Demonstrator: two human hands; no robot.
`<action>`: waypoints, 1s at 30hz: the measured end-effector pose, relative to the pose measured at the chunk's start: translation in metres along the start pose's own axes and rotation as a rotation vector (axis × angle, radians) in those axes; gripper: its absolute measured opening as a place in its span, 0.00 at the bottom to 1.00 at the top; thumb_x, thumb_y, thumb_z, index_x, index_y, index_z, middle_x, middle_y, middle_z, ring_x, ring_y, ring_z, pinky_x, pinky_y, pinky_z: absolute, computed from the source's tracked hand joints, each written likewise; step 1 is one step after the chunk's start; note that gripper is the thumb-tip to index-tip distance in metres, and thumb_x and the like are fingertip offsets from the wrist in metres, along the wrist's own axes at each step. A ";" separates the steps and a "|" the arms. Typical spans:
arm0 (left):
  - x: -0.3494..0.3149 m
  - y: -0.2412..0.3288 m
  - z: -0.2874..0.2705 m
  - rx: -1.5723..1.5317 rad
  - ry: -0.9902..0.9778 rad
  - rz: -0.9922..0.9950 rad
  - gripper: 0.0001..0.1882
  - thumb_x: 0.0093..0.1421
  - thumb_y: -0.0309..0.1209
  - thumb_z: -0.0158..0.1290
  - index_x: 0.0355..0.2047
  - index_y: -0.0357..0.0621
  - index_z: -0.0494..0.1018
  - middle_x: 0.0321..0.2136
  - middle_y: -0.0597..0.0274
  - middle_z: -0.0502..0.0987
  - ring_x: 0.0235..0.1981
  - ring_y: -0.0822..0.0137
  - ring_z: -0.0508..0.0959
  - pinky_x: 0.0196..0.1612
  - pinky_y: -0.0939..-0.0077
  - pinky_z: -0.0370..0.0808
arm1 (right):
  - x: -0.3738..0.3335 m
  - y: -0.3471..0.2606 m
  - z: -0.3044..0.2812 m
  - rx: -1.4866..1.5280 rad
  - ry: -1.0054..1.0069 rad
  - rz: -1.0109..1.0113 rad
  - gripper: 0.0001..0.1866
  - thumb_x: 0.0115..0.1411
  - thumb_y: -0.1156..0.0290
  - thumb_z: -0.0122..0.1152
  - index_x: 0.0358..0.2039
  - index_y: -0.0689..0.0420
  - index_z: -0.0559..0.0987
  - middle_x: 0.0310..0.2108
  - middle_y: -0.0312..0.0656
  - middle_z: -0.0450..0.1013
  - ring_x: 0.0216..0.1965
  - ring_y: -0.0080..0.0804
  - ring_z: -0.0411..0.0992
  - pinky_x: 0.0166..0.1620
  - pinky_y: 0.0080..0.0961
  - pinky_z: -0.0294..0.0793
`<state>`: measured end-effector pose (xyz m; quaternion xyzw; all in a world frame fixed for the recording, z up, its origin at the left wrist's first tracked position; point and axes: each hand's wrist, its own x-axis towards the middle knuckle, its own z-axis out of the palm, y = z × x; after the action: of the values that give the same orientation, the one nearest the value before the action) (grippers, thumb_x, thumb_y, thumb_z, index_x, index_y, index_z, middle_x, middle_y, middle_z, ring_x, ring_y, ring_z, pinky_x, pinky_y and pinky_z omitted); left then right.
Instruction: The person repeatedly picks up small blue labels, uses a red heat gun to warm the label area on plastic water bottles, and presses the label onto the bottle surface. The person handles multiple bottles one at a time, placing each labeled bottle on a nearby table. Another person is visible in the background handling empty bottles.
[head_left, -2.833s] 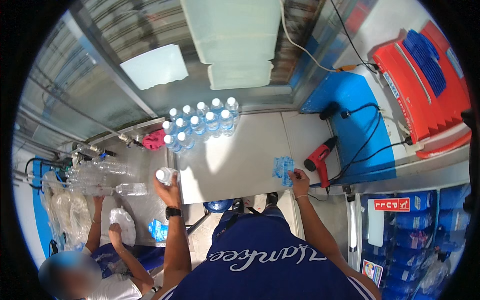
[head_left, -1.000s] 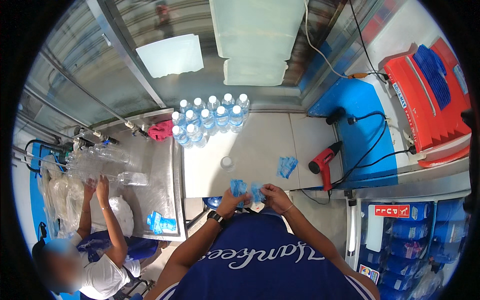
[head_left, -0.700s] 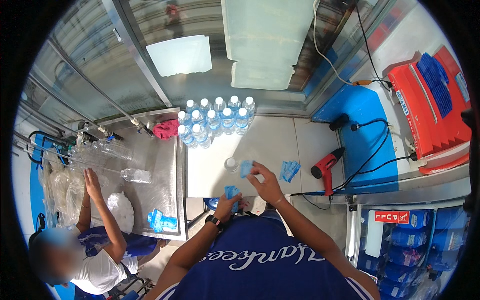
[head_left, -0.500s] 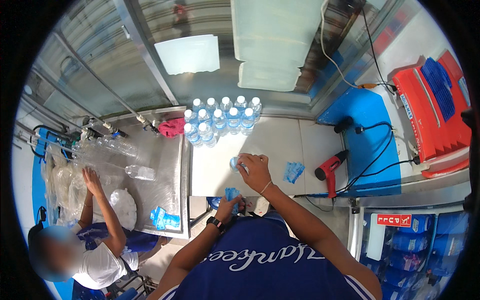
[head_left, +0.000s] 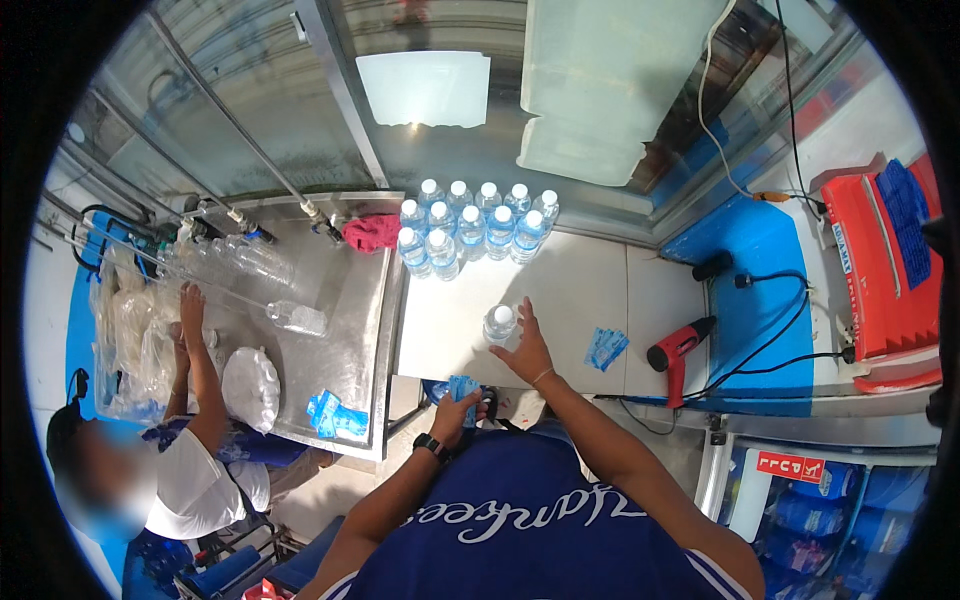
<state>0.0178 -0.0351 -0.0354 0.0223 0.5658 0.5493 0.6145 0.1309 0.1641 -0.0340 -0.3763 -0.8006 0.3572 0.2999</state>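
Our lone bottle (head_left: 498, 329) points up, long axis vertical, on the desk (head_left: 580, 270) beside our spread right grip (head_left: 512, 331); our left grip (head_left: 458, 416) pinches blue labels (head_left: 463, 386). Capped bottles (head_left: 471, 234) stand far left; loose labels (head_left: 606, 348) and a heat gun (head_left: 684, 343) lie right.

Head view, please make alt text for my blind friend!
A person's open right hand is beside a bottle on a counter; the left hand holds blue labels. More bottles stand behind; a red heat gun lies to the right.

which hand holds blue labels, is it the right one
No: the left hand holds the blue labels, while the right hand is spread open at a capped bottle.
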 end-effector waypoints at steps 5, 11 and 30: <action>0.003 0.012 0.003 0.006 -0.032 0.038 0.14 0.69 0.33 0.58 0.51 0.41 0.74 0.37 0.61 0.82 0.34 0.69 0.82 0.37 0.75 0.81 | -0.030 0.042 -0.021 -0.004 -0.215 0.279 0.49 0.54 0.59 0.75 0.71 0.60 0.60 0.64 0.56 0.66 0.63 0.54 0.68 0.66 0.42 0.68; 0.005 0.069 0.034 0.300 0.061 0.506 0.25 0.65 0.30 0.63 0.61 0.41 0.70 0.39 0.65 0.81 0.31 0.78 0.74 0.40 0.79 0.74 | -0.086 0.133 -0.137 -0.614 0.468 0.388 0.40 0.47 0.76 0.68 0.64 0.64 0.67 0.61 0.58 0.66 0.64 0.59 0.62 0.69 0.51 0.57; 0.021 0.182 0.095 1.284 -0.199 0.963 0.29 0.56 0.21 0.65 0.59 0.52 0.76 0.49 0.57 0.82 0.43 0.57 0.80 0.36 0.68 0.79 | -0.135 0.140 -0.242 -0.253 0.429 0.596 0.19 0.54 0.67 0.69 0.44 0.61 0.79 0.44 0.56 0.78 0.53 0.54 0.74 0.57 0.46 0.73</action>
<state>-0.0378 0.1083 0.1025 0.6608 0.6419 0.3171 0.2253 0.4385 0.2025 -0.0373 -0.6927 -0.6128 0.2404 0.2949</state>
